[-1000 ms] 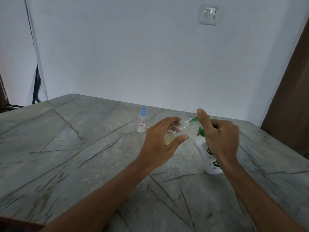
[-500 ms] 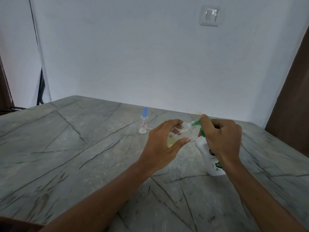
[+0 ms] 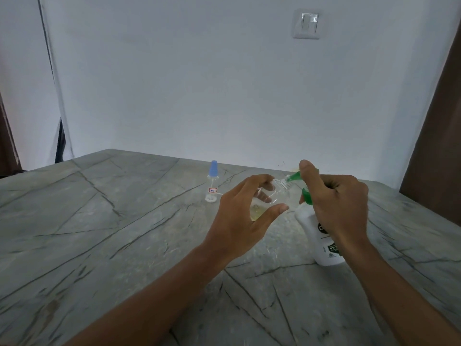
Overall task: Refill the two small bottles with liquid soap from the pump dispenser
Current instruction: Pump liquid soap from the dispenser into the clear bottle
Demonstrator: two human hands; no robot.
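In the head view, above the middle of the grey veined stone worktop (image 3: 99, 221), the left hand (image 3: 239, 221) grasps a clear small bottle (image 3: 270, 197), with its fingers curled over the far side and its thumb across the near side. The bottle is held off the surface and tilted, its open threaded neck pointing up and right, touching the tip of the green nozzle (image 3: 295, 176) of the pump dispenser (image 3: 314, 236). A shallow pool of yellowish liquid soap (image 3: 257, 211) lies in the bottle's lower end. The dispenser's white body stands on the worktop, leaning slightly. The right hand (image 3: 336, 203) is clenched round its green collar, with the thumb (image 3: 308, 171) laid on top of the pump head. Further back and to the left, well apart from both hands, a second small bottle with a blue cap (image 3: 212, 182) stands upright, a small red-edged label on its side. A wall switch (image 3: 306, 24) is set high on the white wall, and a brown door (image 3: 439, 146) fills the right edge.
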